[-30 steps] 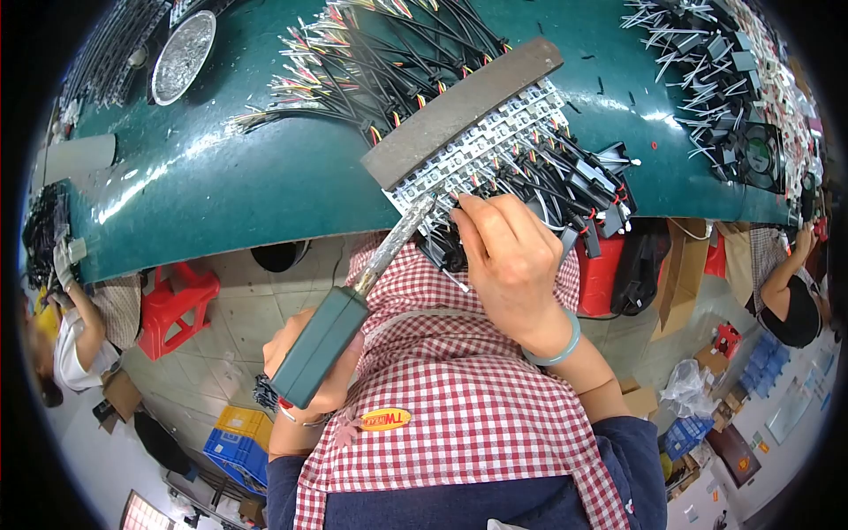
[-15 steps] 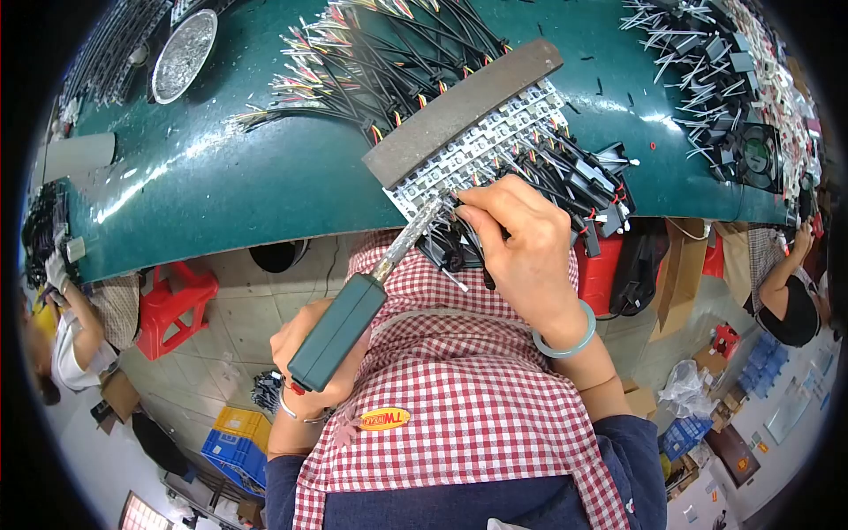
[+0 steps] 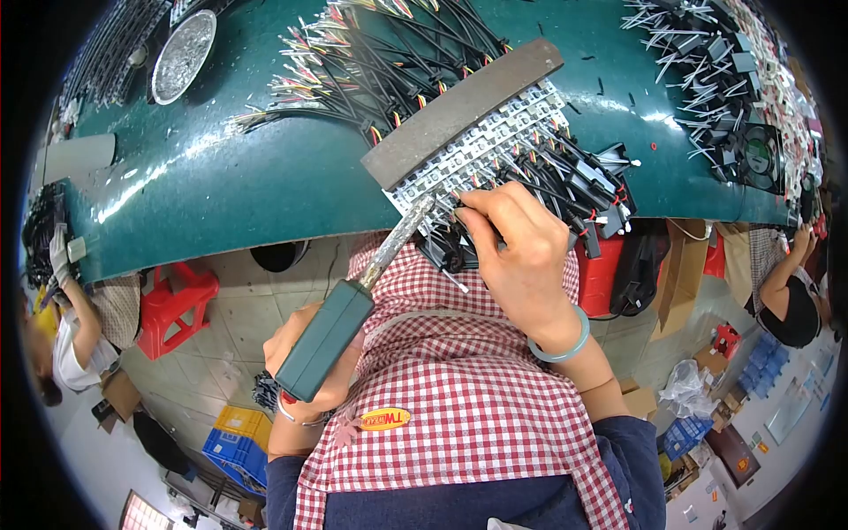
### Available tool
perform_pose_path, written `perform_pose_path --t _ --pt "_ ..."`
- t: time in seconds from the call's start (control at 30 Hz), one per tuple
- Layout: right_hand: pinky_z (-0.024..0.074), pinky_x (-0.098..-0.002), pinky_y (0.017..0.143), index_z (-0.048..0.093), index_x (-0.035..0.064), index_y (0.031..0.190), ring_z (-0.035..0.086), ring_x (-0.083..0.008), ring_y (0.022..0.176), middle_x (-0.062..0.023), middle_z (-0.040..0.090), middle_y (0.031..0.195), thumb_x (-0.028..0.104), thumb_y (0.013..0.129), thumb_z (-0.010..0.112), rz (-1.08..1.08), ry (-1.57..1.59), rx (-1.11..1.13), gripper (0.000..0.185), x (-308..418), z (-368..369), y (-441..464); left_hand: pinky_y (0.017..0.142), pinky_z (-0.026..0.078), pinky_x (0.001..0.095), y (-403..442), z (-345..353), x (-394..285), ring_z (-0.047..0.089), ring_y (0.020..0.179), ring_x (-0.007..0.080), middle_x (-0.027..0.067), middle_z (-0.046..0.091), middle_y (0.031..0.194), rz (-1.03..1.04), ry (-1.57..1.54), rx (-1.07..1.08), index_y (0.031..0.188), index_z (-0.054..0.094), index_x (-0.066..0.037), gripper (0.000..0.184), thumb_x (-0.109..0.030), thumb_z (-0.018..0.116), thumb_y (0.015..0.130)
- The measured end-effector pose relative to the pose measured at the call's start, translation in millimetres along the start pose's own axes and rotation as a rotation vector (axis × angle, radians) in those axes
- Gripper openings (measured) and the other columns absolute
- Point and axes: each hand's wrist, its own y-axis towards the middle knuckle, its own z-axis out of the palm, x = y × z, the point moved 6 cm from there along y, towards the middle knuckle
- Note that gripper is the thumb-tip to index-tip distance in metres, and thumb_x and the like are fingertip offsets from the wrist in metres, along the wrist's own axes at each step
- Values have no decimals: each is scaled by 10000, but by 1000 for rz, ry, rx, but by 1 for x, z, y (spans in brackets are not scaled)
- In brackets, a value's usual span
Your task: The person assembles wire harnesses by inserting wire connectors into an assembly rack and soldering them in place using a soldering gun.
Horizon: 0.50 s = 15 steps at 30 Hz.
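My left hand (image 3: 300,353) is wrapped round the green handle of a soldering iron (image 3: 329,340). Its metal shaft points up and right, with the tip at the near edge of a panel of small white circuit boards (image 3: 481,146). Thumb and forefinger of my right hand (image 3: 521,252) are pinched at a wire (image 3: 459,196) close to that tip; the exact hold is partly hidden. A dark metal bar (image 3: 464,110) lies across the panel. Black cables with plugs (image 3: 565,181) hang off the boards beside my right hand.
Behind the bar spreads a bundle of wires with bare colored ends (image 3: 327,75). A round metal dish (image 3: 184,57) sits at the back left, a small fan (image 3: 758,155) at the right among more cables. Co-workers' arms (image 3: 79,309) show at both sides. A red stool (image 3: 177,305) stands below left.
The soldering iron and my left hand have drawn back slightly, down and to the left. My right hand stays pinched by the boards, its wrist shifted a little left.
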Motion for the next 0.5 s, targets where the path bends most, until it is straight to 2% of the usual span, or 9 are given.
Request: perform_pose_path --t 0.23,0.5 --pt "514 -382 610 708 18 914 654 -293 699 -102 623 802 -15 782 752 -9 34 10 143 -2 0 0 610 555 313 -1 1 2 701 691 269 165 704 887 -17 -23 16 894 737 30 254 -21 782 649" --pt "520 -377 620 728 20 899 669 -302 699 -111 665 821 -7 789 747 80 135 115 114 -10 -5 12 613 551 303 3 2 0 698 670 252 155 703 875 0 -31 3 898 739 31 254 -26 790 655"
